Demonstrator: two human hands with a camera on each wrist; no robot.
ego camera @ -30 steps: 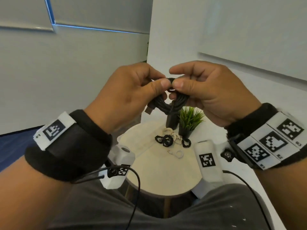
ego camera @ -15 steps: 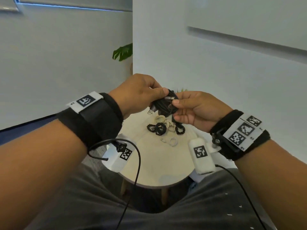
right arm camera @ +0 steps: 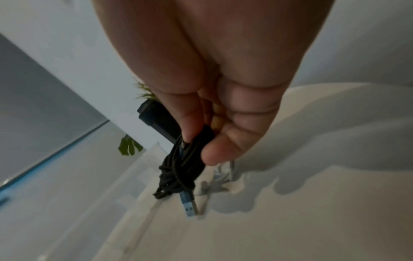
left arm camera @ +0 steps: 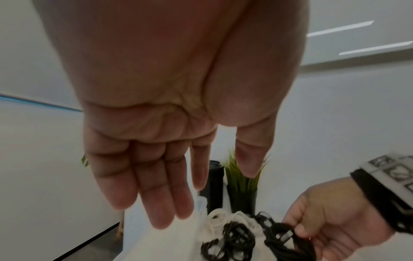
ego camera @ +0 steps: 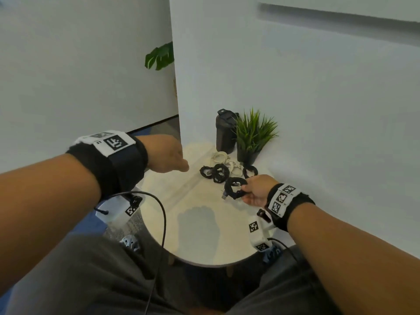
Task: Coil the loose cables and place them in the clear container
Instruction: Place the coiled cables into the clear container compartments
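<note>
A coiled black cable point(ego camera: 234, 188) with a blue USB plug point(right arm camera: 191, 208) hangs just above the round table point(ego camera: 200, 242). My right hand point(ego camera: 246, 190) pinches it between thumb and fingers point(right arm camera: 214, 153), close in front of the other coils. My left hand point(ego camera: 172, 160) hovers over the table's left rear with its fingers point(left arm camera: 161, 203) straight, holding nothing. Below it stands the clear container point(left arm camera: 196, 222), faint in the head view. Three black coils point(ego camera: 220, 173) and a few white coils point(ego camera: 219, 156) lie on the table beside the container.
A black bottle point(ego camera: 225, 133) and a small potted green plant point(ego camera: 252, 135) stand at the table's back against the white wall. A large-leaf plant point(ego camera: 160, 56) shows behind the wall corner. My lap is at the table's near edge.
Both hands held the black coil together up high. My left hand has let go and moved left over the container; my right hand has brought the coil down beside the other coils.
</note>
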